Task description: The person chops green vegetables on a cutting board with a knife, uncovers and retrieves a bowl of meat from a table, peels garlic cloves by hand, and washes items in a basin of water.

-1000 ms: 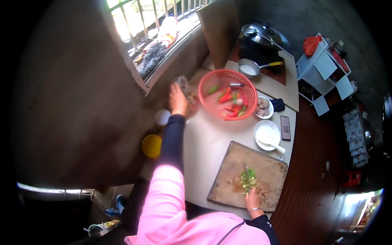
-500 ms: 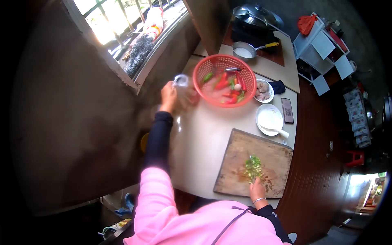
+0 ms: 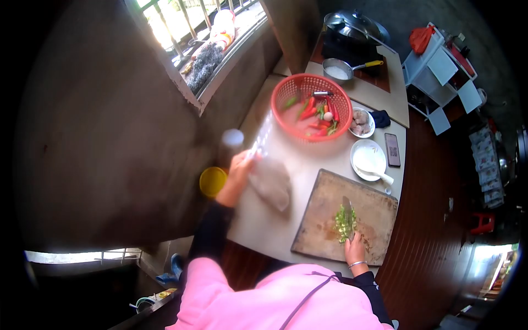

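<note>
My left hand (image 3: 236, 177) is closed on the gathered top of a clear plastic bag (image 3: 272, 184), which is blurred and hangs over the pale table (image 3: 245, 220); its contents are hard to make out. With my right hand (image 3: 356, 250) I grip a knife (image 3: 347, 212), its blade among chopped green pieces (image 3: 342, 224) on the wooden cutting board (image 3: 319, 231). Beyond the bag stands a red basket (image 3: 281, 118) with red and green peppers (image 3: 309, 113), a pale round item and a peeler-like tool.
Right of the basket are a bowl of meat (image 3: 361, 122), a white bowl (image 3: 367, 157) with a spoon and a phone (image 3: 392, 149). A small pan (image 3: 336, 70) and large lidded wok (image 3: 355, 27) stand at the back. A yellow container (image 3: 212, 182) is by the wall.
My left hand has come back from beside the basket toward me, bringing the plastic bag over the table. My right hand stays at the board, and the knife blade now shows more clearly.
</note>
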A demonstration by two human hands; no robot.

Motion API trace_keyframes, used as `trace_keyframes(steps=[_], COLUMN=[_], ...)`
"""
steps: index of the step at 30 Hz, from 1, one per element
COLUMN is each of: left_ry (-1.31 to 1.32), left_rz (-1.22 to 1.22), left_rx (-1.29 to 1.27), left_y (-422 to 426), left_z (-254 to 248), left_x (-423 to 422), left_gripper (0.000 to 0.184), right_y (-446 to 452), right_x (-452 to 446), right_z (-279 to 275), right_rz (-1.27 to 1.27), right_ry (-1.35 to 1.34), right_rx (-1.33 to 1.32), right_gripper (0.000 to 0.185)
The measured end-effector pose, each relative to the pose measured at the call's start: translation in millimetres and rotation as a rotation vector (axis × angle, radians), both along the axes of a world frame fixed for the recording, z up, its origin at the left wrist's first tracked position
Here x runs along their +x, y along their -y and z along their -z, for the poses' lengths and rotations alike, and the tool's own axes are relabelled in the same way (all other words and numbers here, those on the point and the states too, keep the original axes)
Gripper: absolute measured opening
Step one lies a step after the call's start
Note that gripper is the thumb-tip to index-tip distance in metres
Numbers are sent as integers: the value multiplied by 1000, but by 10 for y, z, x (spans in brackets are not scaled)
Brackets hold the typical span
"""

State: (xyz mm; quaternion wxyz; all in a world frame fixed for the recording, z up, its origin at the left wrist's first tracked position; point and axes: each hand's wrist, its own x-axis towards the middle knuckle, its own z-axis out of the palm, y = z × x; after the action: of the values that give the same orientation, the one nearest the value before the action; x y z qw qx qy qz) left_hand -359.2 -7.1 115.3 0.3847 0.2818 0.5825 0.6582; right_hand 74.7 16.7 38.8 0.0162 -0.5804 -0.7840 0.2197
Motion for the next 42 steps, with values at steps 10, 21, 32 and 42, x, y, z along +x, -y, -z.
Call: trace_keyframes(steps=[10,21,32,42], left_ry=[-449,-680,-1218,-976], left_rz=[387,718,-233,-207], left_rx=[-237,-617,-635,-805], left_y=[990,1136,-860,-1357], left_z=[70,-357,908,1253], left_x=[766,506,-669,-965], left_gripper=[17,49,25,96], right_y=[76,95,127,91], right_x=[-58,34,-20,-123], right_z=[-36,-20,-95,-100], right_rz=[-75,-66,-10,19], right_ry=[15,-34,23,128], right_rx=[8,97,44,-35], right_gripper=[36,36,36,37])
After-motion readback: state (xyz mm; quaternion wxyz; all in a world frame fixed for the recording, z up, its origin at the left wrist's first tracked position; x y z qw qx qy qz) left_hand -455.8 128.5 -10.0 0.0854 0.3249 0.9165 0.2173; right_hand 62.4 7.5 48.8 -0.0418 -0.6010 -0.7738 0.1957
